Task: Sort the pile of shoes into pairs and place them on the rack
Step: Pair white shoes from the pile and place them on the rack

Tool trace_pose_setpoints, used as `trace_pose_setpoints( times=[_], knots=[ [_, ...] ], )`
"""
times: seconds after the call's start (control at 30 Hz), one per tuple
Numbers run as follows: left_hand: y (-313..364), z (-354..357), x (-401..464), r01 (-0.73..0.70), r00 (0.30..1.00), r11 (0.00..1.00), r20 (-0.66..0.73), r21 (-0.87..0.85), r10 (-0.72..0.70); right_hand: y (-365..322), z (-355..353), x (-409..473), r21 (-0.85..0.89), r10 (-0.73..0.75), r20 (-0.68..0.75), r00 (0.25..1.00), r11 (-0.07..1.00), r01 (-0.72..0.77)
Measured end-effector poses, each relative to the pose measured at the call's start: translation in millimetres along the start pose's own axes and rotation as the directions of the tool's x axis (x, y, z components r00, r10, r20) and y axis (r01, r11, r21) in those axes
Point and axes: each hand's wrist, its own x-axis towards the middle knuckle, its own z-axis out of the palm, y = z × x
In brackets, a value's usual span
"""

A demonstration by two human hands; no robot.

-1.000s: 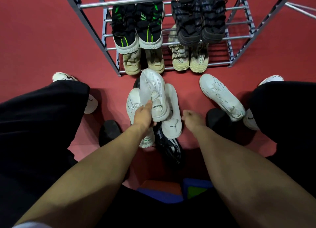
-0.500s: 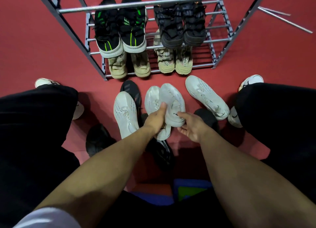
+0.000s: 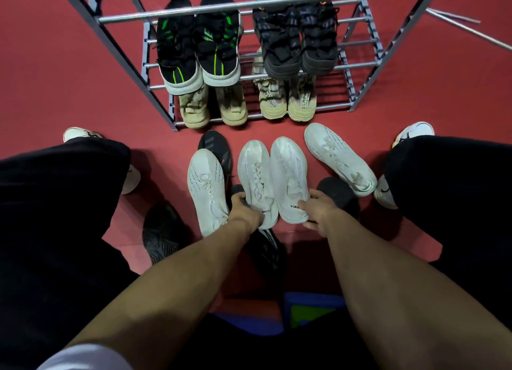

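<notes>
Two white trainers are held side by side, toes toward the rack, above a red floor [image 3: 69,73]. The left-hand white shoe [image 3: 256,181] is gripped at its heel by the left hand [image 3: 243,209], fingers curled round it; the right-hand white shoe [image 3: 289,175] is pinched at its heel by the right hand [image 3: 318,209], thumb on top. The two shoes are seen touching along their inner edges. A third white shoe [image 3: 206,186] is seen lying on the floor at nine o'clock of the held pair, just beside it, and a fourth white shoe [image 3: 339,157] is seen at two o'clock, angled away. Dark shoes are scattered round them: one [image 3: 162,232] at eight o'clock, one [image 3: 219,150] partly hidden behind the third white shoe, another [image 3: 336,193] just beyond the right hand. At twelve o'clock stands the metal rack [image 3: 155,73], where a black-and-green pair [image 3: 198,48] and a dark grey pair [image 3: 295,39] are set on an upper tier and two beige pairs, one [image 3: 213,109] left and one [image 3: 286,98] right, on the tier below.
</notes>
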Motion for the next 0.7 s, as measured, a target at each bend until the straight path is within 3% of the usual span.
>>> trace_pose_setpoints(
  times=[0.13, 0.27, 0.4, 0.7],
  knots=[
    [22.9, -14.6, -3.5, 0.029, 0.999, 0.987, 0.037, -0.161, -0.023, -23.2, -5.4, -11.3, 0.072, 0.001, 0.004, 1.0, 0.997, -0.002],
    [76.5, -56.9, -19.5, 0.143, 0.942, 0.952, 0.332, -0.272, -0.047, -75.4, -10.4, -36.4, 0.162, -0.01, 0.042, 0.999, 0.987, 0.003],
    [110.2, -97.9, -52.5, 0.088, 0.948, 0.948, 0.317, -0.306, 0.014, -112.1, -10.6, -78.2, 0.032, -0.032, 0.114, 0.993, 0.999, 0.028],
    [113.1, -164.3, -149.0, -0.104, 0.947, 0.927, 0.249, -0.36, 0.203, -108.3, -23.5, -201.0, 0.071, -0.269, 0.225, 0.936, 0.963, 0.26]
  ],
)
